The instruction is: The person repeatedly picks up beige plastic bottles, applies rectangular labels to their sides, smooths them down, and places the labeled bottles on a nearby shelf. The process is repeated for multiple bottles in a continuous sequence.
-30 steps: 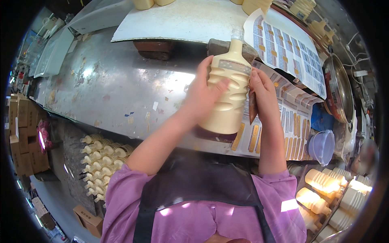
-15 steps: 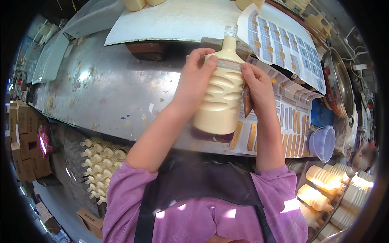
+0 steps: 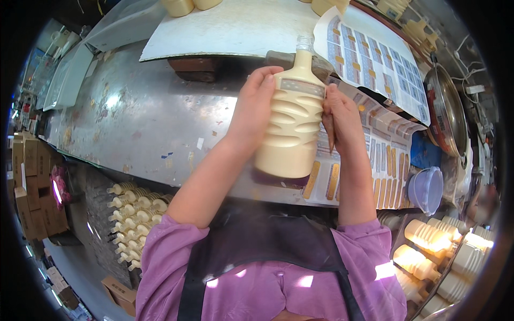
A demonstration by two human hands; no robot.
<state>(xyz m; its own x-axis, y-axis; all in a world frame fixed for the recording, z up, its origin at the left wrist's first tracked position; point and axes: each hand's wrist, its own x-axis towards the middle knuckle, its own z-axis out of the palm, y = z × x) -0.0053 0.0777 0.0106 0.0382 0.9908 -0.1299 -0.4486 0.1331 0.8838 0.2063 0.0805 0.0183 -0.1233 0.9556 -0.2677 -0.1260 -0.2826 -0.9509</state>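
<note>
A cream-coloured bottle [image 3: 293, 144] with a ribbed body and clear threaded neck stands tilted over the table's front edge, its neck pointing away from me. Around its left shoulder wraps my left hand [image 3: 254, 104], thumb near the top. A grey patterned label strip [image 3: 302, 86] lies across the bottle's shoulder. At the strip's right end, my right hand [image 3: 342, 115] touches the bottle with thumb and fingertips. A brown, flat, pointed tool [image 3: 328, 131] sticks out below those fingers, held in the same hand. Its grip end is hidden.
Label sheets [image 3: 369, 53] lie to the right, some hanging toward the front edge. A lilac bucket [image 3: 425, 190] and a metal pan [image 3: 445, 109] are at the far right. More bottles stand lower left [image 3: 134, 224] and in a crate lower right [image 3: 428, 235]. A white board [image 3: 230, 32] rests at the back.
My left thumb has drawn back from the label strip, showing more of it. The right fingers have curled in at its right end, and the brown tool has turned narrower to view.
</note>
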